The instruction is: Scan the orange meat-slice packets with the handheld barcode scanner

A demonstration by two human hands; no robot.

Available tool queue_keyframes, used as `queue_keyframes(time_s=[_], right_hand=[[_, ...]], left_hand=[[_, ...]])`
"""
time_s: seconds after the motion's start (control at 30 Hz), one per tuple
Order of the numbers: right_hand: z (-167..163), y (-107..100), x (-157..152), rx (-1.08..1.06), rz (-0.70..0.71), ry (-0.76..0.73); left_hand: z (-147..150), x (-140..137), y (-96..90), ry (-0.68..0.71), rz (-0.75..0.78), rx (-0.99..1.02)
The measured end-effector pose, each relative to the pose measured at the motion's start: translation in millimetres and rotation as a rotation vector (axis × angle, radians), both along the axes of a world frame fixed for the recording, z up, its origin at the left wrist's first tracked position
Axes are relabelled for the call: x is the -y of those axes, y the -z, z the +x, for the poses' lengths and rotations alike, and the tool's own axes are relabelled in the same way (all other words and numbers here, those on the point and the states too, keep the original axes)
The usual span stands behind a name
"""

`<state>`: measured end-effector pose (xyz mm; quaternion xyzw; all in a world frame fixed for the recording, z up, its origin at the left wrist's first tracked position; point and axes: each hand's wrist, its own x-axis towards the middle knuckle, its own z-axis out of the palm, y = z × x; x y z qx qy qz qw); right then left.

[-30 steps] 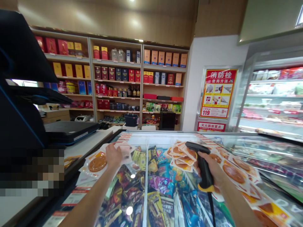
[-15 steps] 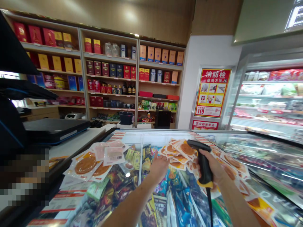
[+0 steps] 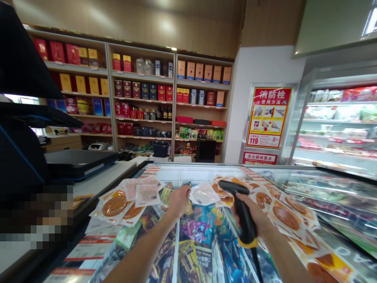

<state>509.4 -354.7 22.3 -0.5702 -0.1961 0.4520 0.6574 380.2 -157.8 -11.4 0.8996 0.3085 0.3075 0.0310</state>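
Note:
My right hand (image 3: 257,215) is wrapped round the grip of a black and yellow barcode scanner (image 3: 245,220), whose head points left and whose cord hangs down. In front of the scanner, my left hand (image 3: 179,201) pinches the left edge of a flat clear packet (image 3: 204,193), its pale side facing up. Left of that hand lies a pile of flat packets, some pale side up (image 3: 147,195), others showing a round brown patty (image 3: 114,203). More patty packets (image 3: 285,215) are spread out beside and behind my right hand.
Beneath my hands, a glass-topped chest freezer (image 3: 203,167) holds colourful bagged goods (image 3: 194,230) in wire-divided sections. A black weighing scale (image 3: 81,161) stands on the counter at left. Shelves of boxes (image 3: 141,90) line the back wall; a lit display fridge (image 3: 338,122) is at right.
My left hand has moved left from the right-hand patty packets, and a pale-side-up packet now shows in it. The scanner has shifted left and slightly down. The view has moved slightly.

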Motion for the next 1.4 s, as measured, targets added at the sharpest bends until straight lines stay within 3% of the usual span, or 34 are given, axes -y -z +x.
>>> queue_keyframes(time_s=[0.27, 0.7, 0.83, 1.2, 1.3, 1.4], right_hand=[[-44, 27, -26, 0.04, -0.03, -0.208], [-55, 16, -23, -0.057, -0.014, -0.217], [-46, 14, -21, 0.011, -0.029, -0.195], [22, 0, 9, 0.082, 0.026, 0.163], [33, -2, 16, 0.068, -0.007, 0.173], [39, -4, 21, 0.067, -0.054, 0.183]], left_hand=[[-53, -43, -3.7, -0.246, -0.154, 0.17], [-72, -58, -3.5, -0.307, -0.194, 0.246], [-82, -65, -6.1, -0.367, -0.181, 0.233], [-129, -97, -10.8, -0.639, -0.167, 0.257], [-130, -95, -13.4, -0.659, -0.13, 0.275], [-112, -82, -17.3, -0.595, -0.063, 0.28]])
